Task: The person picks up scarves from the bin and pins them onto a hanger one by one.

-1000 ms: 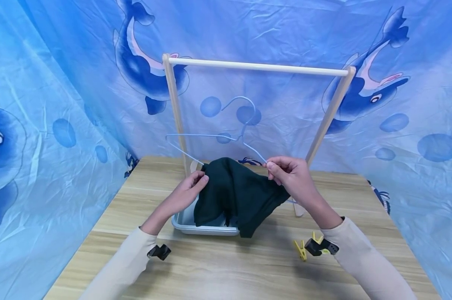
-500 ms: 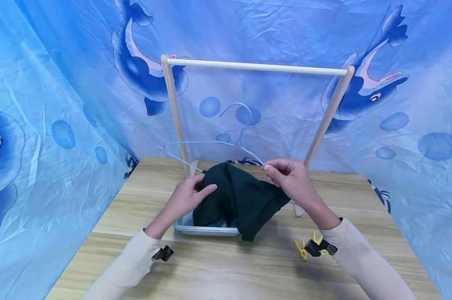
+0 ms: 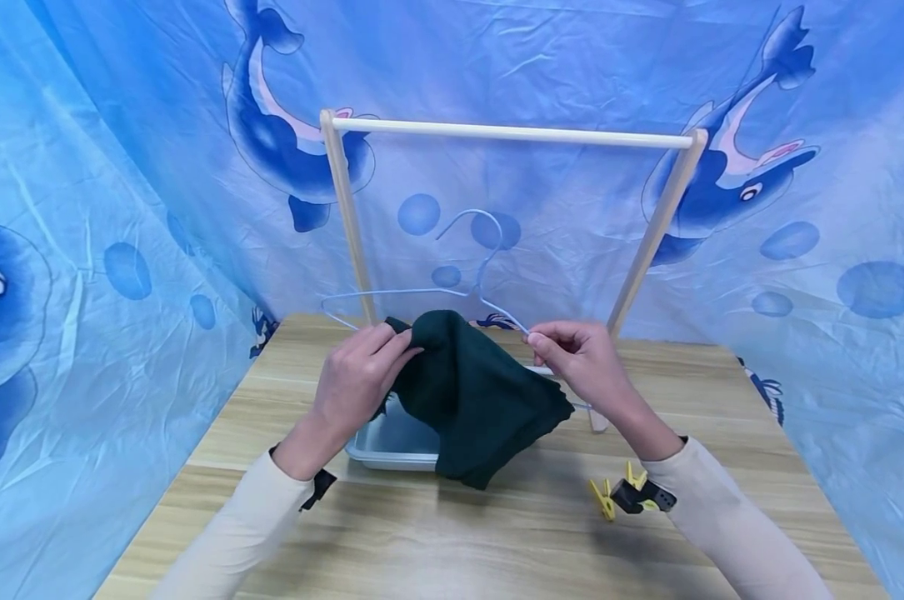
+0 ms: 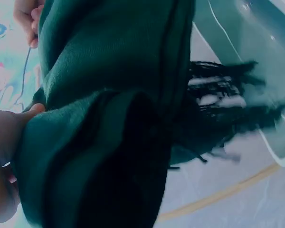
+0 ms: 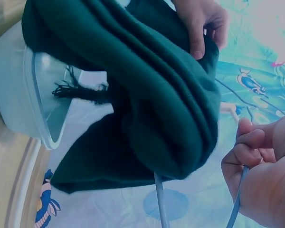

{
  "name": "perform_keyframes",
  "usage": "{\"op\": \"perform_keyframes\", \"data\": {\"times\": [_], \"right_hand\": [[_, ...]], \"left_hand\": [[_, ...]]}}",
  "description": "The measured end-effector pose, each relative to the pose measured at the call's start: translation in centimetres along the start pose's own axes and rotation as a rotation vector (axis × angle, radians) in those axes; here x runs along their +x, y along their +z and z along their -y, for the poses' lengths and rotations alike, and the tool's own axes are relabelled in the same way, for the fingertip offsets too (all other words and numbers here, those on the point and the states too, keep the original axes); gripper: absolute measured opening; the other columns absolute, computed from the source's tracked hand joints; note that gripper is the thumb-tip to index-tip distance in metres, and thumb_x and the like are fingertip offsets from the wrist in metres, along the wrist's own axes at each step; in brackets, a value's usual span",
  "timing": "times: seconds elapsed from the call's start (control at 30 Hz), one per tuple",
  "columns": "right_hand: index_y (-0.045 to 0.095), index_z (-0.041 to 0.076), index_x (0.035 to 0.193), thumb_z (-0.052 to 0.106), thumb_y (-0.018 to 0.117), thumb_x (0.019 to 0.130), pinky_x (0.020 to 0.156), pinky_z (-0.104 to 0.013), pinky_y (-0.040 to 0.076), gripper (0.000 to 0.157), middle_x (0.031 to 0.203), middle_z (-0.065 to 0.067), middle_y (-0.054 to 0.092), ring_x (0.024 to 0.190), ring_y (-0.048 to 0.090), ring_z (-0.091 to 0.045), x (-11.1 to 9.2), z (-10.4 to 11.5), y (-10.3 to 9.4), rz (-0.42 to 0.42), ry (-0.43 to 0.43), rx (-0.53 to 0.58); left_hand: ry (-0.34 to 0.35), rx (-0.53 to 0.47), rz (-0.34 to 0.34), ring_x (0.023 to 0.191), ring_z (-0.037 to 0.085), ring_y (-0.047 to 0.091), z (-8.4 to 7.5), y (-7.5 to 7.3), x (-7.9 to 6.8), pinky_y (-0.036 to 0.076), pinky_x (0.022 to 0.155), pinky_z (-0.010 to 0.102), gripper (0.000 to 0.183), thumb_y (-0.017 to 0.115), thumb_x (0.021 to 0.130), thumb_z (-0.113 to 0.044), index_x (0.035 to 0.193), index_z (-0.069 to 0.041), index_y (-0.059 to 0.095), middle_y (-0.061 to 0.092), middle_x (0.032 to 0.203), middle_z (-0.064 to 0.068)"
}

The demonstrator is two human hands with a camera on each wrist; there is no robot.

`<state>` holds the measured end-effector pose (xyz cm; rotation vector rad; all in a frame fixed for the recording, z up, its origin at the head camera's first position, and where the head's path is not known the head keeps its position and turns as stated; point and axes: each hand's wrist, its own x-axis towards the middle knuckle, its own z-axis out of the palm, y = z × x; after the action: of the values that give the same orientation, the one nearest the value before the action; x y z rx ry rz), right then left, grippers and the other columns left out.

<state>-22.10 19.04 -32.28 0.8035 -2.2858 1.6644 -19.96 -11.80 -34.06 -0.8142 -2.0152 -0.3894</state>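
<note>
A dark green fringed scarf (image 3: 489, 400) is draped over the lower bar of a light blue wire hanger (image 3: 481, 279). My left hand (image 3: 356, 375) pinches the scarf's upper left edge, near the hanger's left end. My right hand (image 3: 582, 360) grips the hanger's right shoulder between thumb and fingers. In the left wrist view, the fringe (image 4: 218, 114) dangles beside the tub. The right wrist view shows the hanger wire (image 5: 160, 202) coming out from under the scarf's folds. Cloth hides most of the lower bar.
Below the scarf stands a pale blue plastic tub (image 3: 395, 460). A wooden rack with a white top rail (image 3: 511, 132) rises behind. Yellow clothespins (image 3: 603, 502) lie on the wooden table (image 3: 452, 542) beside the right wrist. A blue dolphin-print curtain (image 3: 571, 58) encloses the back and sides.
The left hand has shifted its hold and lifted the scarf's left edge, drawing the cloth slightly up. More of the tub shows. The hanger has dropped slightly; the right hand keeps its grip.
</note>
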Motion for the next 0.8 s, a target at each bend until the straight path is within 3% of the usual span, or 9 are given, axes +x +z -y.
{"op": "perform_keyframes", "data": {"times": [0.13,0.3,0.63,0.8], "right_hand": [[0.074,-0.004,0.099,0.008,0.063,0.102,0.047,-0.026,0.037,0.017,0.07,-0.006,0.063,0.052,0.044,-0.015,-0.1,0.5,-0.3,-0.004,0.012,0.015],[0.073,-0.005,0.099,0.008,0.061,0.103,0.047,-0.027,0.035,0.018,0.069,-0.009,0.06,0.053,0.042,-0.015,-0.1,1.0,-0.7,0.011,0.013,0.046],[0.073,-0.004,0.1,0.009,0.06,0.104,0.048,-0.028,0.035,0.019,0.069,-0.004,0.058,0.054,0.042,-0.016,0.2,1.5,-1.0,0.042,0.012,0.05],[0.073,-0.003,0.1,0.011,0.06,0.104,0.048,-0.028,0.036,0.02,0.069,-0.005,0.059,0.053,0.042,-0.016,0.4,1.8,-0.8,0.049,0.014,0.044]], "left_hand": [[0.016,0.006,0.008,0.065,0.023,0.053,0.2,0.1,-0.1,0.048,0.054,0.03,0.021,0.084,0.083,-0.01,0.098,0.0,0.073,0.056,0.076,0.008],[-0.054,-0.068,0.04,0.067,0.021,0.059,0.7,0.5,-1.0,0.055,0.06,0.033,0.023,0.087,0.081,-0.009,0.096,0.002,0.074,0.061,0.079,0.01],[-0.406,-0.237,0.115,0.071,0.019,0.062,1.4,1.0,-2.7,0.051,0.062,0.035,0.026,0.086,0.084,-0.019,0.1,-0.003,0.074,0.068,0.085,0.007],[-0.679,-0.43,0.2,0.082,0.019,0.062,1.5,1.1,-3.1,0.053,0.074,0.033,0.033,0.083,0.088,-0.023,0.111,-0.005,0.069,0.067,0.094,0.007]]}}
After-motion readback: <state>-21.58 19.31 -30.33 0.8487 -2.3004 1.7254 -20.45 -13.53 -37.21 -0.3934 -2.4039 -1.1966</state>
